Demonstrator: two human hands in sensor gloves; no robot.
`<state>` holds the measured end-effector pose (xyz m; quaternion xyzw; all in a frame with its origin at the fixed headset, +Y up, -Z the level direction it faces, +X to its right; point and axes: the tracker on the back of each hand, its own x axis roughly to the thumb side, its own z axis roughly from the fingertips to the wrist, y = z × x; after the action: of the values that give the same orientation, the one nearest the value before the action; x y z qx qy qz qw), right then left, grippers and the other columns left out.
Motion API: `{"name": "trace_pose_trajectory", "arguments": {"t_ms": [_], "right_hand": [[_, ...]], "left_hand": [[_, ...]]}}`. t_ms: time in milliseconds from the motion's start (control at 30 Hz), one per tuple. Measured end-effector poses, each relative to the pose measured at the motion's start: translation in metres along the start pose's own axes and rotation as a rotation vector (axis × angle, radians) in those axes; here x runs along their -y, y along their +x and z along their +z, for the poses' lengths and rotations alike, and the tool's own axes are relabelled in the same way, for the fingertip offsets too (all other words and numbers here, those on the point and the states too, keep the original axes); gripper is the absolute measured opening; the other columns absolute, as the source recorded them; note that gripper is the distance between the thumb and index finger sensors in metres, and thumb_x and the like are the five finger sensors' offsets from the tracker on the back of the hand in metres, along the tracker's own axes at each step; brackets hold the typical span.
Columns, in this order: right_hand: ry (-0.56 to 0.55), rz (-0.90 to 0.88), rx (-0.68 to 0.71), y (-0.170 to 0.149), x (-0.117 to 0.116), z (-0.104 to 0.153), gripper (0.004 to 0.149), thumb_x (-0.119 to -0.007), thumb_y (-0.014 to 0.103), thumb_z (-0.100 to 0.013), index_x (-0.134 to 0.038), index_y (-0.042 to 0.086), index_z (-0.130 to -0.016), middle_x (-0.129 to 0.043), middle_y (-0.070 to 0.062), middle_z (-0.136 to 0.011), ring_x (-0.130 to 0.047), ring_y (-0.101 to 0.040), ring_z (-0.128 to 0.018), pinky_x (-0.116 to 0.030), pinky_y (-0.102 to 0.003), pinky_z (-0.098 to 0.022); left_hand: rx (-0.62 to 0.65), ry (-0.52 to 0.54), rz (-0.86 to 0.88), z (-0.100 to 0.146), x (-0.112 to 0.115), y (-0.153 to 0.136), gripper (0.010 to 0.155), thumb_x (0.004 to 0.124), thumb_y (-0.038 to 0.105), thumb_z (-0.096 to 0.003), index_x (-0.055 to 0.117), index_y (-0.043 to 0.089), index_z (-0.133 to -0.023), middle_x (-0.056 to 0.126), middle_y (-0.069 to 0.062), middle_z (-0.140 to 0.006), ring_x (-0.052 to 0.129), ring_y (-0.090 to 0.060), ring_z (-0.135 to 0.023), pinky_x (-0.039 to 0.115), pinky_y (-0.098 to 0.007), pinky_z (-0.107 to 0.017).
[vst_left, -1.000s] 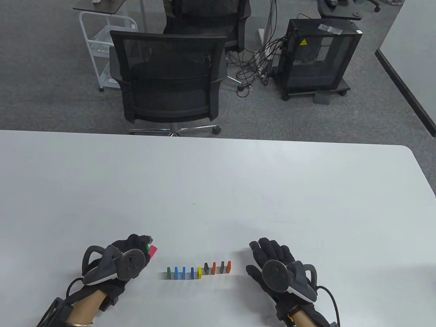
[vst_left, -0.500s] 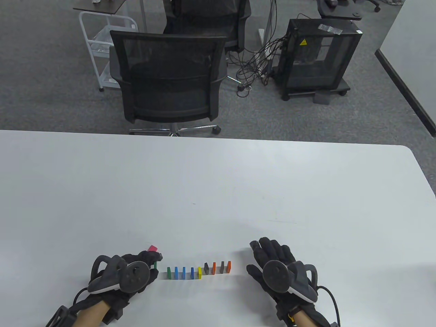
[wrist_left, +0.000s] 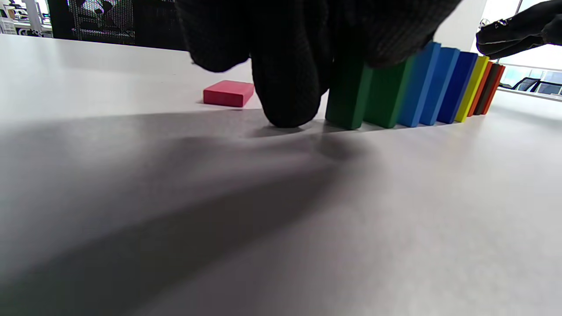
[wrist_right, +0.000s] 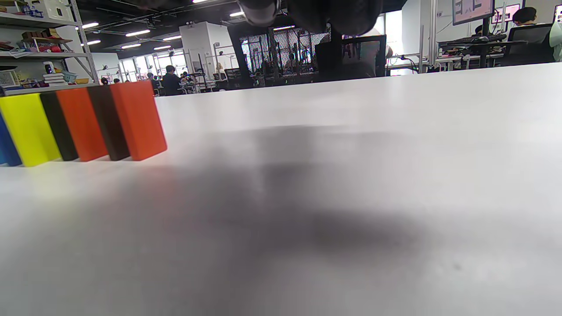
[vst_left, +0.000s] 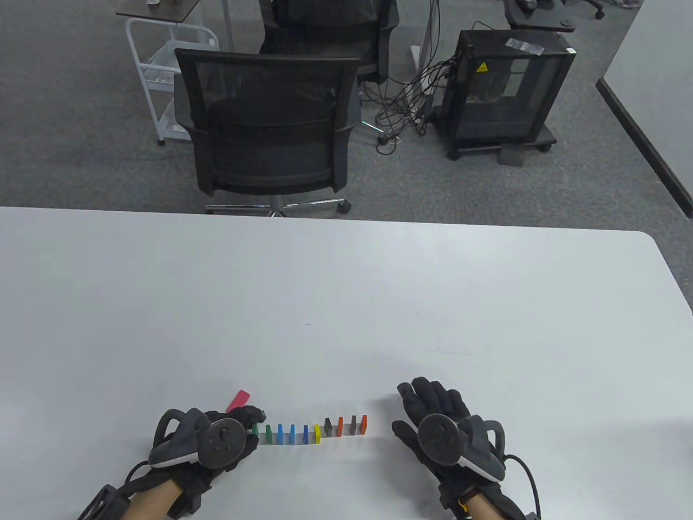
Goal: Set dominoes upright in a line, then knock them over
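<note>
A line of upright dominoes (vst_left: 316, 429) runs left to right near the table's front edge: green, blue, yellow, black, orange, brown. My left hand (vst_left: 254, 421) pinches a dark green domino (wrist_left: 347, 98) from above. That domino stands upright at the line's left end, beside another green one (wrist_left: 386, 101). A red domino (vst_left: 239, 400) lies flat just behind the left hand. My right hand (vst_left: 414, 398) rests open on the table, right of the last orange domino (wrist_right: 138, 120), and holds nothing.
The white table (vst_left: 346, 303) stretches far behind the line. Beyond its far edge stand a black mesh office chair (vst_left: 268, 119), a white cart (vst_left: 162, 70) and a black cabinet with cables (vst_left: 503, 92).
My left hand moved right and nearer with the green domino, bringing it upright to the line's left end. The red domino stays flat behind it. The right hand has not moved.
</note>
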<state>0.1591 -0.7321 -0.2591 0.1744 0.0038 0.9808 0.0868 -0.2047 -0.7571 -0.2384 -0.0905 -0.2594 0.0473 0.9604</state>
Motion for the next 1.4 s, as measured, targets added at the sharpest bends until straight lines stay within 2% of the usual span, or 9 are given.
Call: {"name": "trace_pose_trajectory", "arguments": {"t_ms": [333,700,800,900,1000,1133,1267,1400], "right_hand": [[0.0,0.0,0.0,0.0,0.0,0.0,0.07,-0.057,0.054,-0.055,-0.054,0.018,-0.115,-0.048,-0.017,-0.118,-0.055,-0.041,-0.107,-0.04,-0.056,-0.079],[0.005,0.002,0.001,0.0,0.0,0.0,0.07,-0.058,0.054,-0.055,-0.054,0.018,-0.115,-0.048,-0.017,-0.118,-0.055,-0.041,-0.107,-0.041,-0.055,-0.079],[0.005,0.003,0.001,0.001,0.0,0.0,0.07,-0.058,0.054,-0.055,-0.055,0.018,-0.115,-0.048,-0.017,-0.118,-0.055,-0.041,-0.107,-0.041,-0.056,-0.079],[0.004,0.002,0.001,0.001,0.0,0.0,0.07,-0.058,0.054,-0.055,-0.055,0.018,-0.115,-0.048,-0.017,-0.118,-0.055,-0.041,-0.107,-0.041,-0.056,-0.079],[0.006,0.003,-0.002,0.001,0.0,0.0,0.07,-0.057,0.054,-0.055,-0.054,0.018,-0.115,-0.048,-0.017,-0.118,-0.055,-0.041,-0.107,-0.041,-0.056,-0.079],[0.009,0.005,-0.003,0.001,0.0,0.0,0.07,-0.057,0.054,-0.055,-0.054,0.018,-0.115,-0.048,-0.017,-0.118,-0.055,-0.041,-0.107,-0.041,-0.055,-0.079],[0.008,0.005,-0.003,0.001,0.0,-0.001,0.07,-0.057,0.054,-0.055,-0.054,0.017,-0.115,-0.048,-0.017,-0.118,-0.055,-0.041,-0.107,-0.041,-0.056,-0.079],[0.008,0.005,-0.003,0.001,0.0,-0.001,0.07,-0.057,0.054,-0.055,-0.054,0.017,-0.115,-0.048,-0.018,-0.118,-0.055,-0.041,-0.107,-0.041,-0.056,-0.079]], "left_hand": [[0.0,-0.015,0.007,-0.001,0.001,0.002,0.053,0.073,0.039,-0.0652,0.065,0.01,-0.108,0.088,-0.011,-0.101,0.1,-0.016,-0.081,0.076,-0.04,-0.073],[-0.001,-0.054,0.001,-0.002,0.003,0.002,0.06,0.073,0.042,-0.0653,0.059,0.008,-0.113,0.084,-0.013,-0.105,0.096,-0.016,-0.084,0.072,-0.041,-0.075],[-0.006,-0.105,0.035,-0.002,0.0,0.001,0.066,0.072,0.043,-0.0657,0.054,0.006,-0.117,0.081,-0.015,-0.108,0.094,-0.018,-0.088,0.07,-0.043,-0.077],[-0.016,-0.112,0.049,0.001,-0.008,-0.002,0.065,0.072,0.043,-0.066,0.055,0.007,-0.118,0.08,-0.016,-0.109,0.094,-0.02,-0.089,0.069,-0.044,-0.078],[-0.075,-0.076,0.04,0.004,-0.021,-0.009,0.061,0.072,0.042,-0.0664,0.06,0.009,-0.116,0.081,-0.015,-0.109,0.095,-0.021,-0.088,0.069,-0.045,-0.078],[-0.182,-0.055,0.013,0.0,-0.029,-0.022,0.056,0.072,0.041,-0.067,0.066,0.011,-0.114,0.081,-0.015,-0.108,0.093,-0.024,-0.089,0.067,-0.048,-0.078],[-0.256,-0.101,-0.068,-0.015,-0.023,-0.03,0.056,0.073,0.041,-0.0671,0.066,0.012,-0.114,0.08,-0.016,-0.109,0.092,-0.024,-0.09,0.067,-0.048,-0.078],[-0.27,-0.193,-0.112,-0.033,-0.014,-0.031,0.059,0.072,0.043,-0.067,0.062,0.011,-0.116,0.079,-0.015,-0.109,0.091,-0.024,-0.09,0.066,-0.048,-0.078]]}}
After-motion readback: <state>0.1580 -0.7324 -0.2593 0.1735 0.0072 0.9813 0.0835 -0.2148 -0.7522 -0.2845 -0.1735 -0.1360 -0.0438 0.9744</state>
